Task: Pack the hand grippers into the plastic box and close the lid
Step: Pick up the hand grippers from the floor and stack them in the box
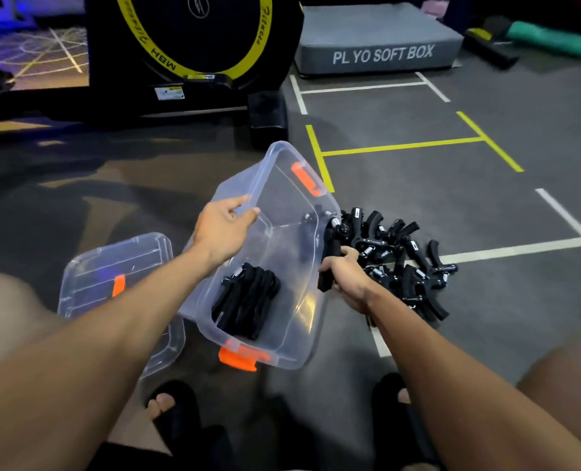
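A clear plastic box [284,185] with orange latches stands tilted on the floor, its open side turned toward the right. My left hand [222,229] grips its upper left rim. Several black hand grippers [248,300] lie inside at the near end. My right hand [345,278] holds one black hand gripper [329,253] at the box's right rim. A pile of black hand grippers [408,263] lies on the floor just right of the box. The clear lid [88,277] with an orange latch lies flat on the floor to the left, partly under my left forearm.
A grey plyo soft box [380,42] sits at the back, a black machine with a yellow-ringed wheel [194,45] at the back left. Yellow and white tape lines [401,146] mark the grey floor. My feet in black sandals [177,413] are below the box.
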